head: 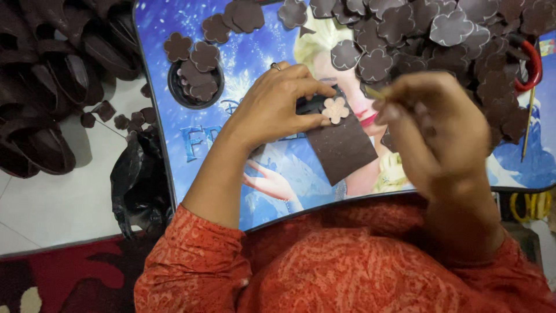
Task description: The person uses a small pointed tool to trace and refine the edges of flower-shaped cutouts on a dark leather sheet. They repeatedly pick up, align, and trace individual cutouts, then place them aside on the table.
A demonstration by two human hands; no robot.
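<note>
My left hand [278, 104] pinches a dark brown foam sheet [341, 152] against a small lap table with a blue cartoon picture [255, 58]. A pale flower-shaped template [336, 109] lies on the sheet's top edge under my fingertips. My right hand [440, 130] is blurred just right of the template, closed on a thin yellowish pencil-like stick [376, 93] whose tip points toward the flower. A ring is on my left hand.
Several brown foam flower cut-outs [440, 40] are heaped at the table's top right, more fill a small round black dish [196, 81]. Red-handled scissors [533, 66] and a thin stick [528, 127] lie at right. Dark curved pieces [52, 75] and a black bag [139, 179] sit on the floor at left.
</note>
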